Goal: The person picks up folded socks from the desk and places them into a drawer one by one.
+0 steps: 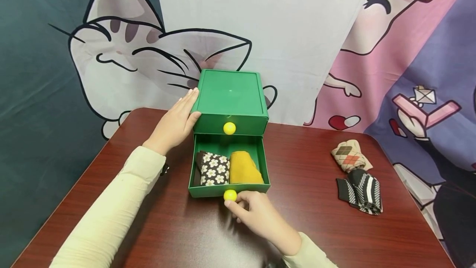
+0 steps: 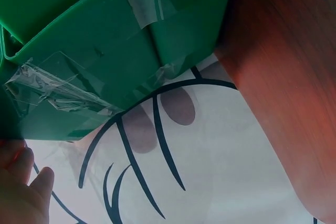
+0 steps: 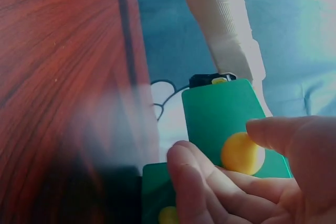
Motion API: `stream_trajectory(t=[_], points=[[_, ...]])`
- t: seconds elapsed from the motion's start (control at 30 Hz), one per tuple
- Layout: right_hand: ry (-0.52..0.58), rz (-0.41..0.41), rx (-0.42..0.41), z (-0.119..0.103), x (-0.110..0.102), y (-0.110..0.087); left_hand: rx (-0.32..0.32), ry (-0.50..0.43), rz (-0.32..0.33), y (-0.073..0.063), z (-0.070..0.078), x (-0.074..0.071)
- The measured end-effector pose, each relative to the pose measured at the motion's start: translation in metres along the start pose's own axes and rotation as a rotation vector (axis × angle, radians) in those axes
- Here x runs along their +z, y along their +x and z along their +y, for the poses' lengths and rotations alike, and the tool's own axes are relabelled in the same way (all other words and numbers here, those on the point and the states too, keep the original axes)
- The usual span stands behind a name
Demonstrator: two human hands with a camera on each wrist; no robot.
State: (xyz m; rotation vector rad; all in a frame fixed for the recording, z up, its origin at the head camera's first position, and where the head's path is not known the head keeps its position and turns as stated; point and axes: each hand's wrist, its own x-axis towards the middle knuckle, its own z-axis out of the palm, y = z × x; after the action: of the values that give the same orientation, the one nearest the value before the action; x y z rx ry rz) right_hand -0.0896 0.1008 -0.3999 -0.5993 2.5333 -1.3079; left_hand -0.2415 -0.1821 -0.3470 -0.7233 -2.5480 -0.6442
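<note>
A green two-drawer box (image 1: 231, 94) stands on the table, its lower drawer (image 1: 191, 191) pulled out. Inside that drawer lie a folded black sock with white flowers (image 1: 215, 169) and a folded mustard-yellow sock (image 1: 243, 168). My left hand (image 1: 174, 123) rests with straight fingers along the left top edge of the box; in the left wrist view, part of the left hand (image 2: 26, 187) shows beside the taped green side. With thumb and curled fingers, my right hand (image 1: 260, 214) pinches the lower drawer's yellow knob (image 1: 230, 195), also a yellow ball (image 3: 241, 153) in the right wrist view.
To the right on the brown table (image 1: 305, 168) lie a folded beige argyle sock (image 1: 351, 155) and a folded black-and-white striped sock (image 1: 361, 192). The upper drawer with its yellow knob (image 1: 229, 128) is closed. A cartoon-printed cloth (image 1: 279, 20) hangs behind the table.
</note>
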Motion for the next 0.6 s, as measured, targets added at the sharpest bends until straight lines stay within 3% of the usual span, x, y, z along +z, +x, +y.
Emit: stream_trajectory(t=[0.33,0.6], points=[[0.067,0.061,-0.004,-0.001,0.006,0.004,-0.001,0.002,0.007,0.000,-0.001,0.001],[0.120,0.109,-0.021,0.001,0.008,0.018,-0.003,-0.004,0.009,0.000,-0.001,0.001]])
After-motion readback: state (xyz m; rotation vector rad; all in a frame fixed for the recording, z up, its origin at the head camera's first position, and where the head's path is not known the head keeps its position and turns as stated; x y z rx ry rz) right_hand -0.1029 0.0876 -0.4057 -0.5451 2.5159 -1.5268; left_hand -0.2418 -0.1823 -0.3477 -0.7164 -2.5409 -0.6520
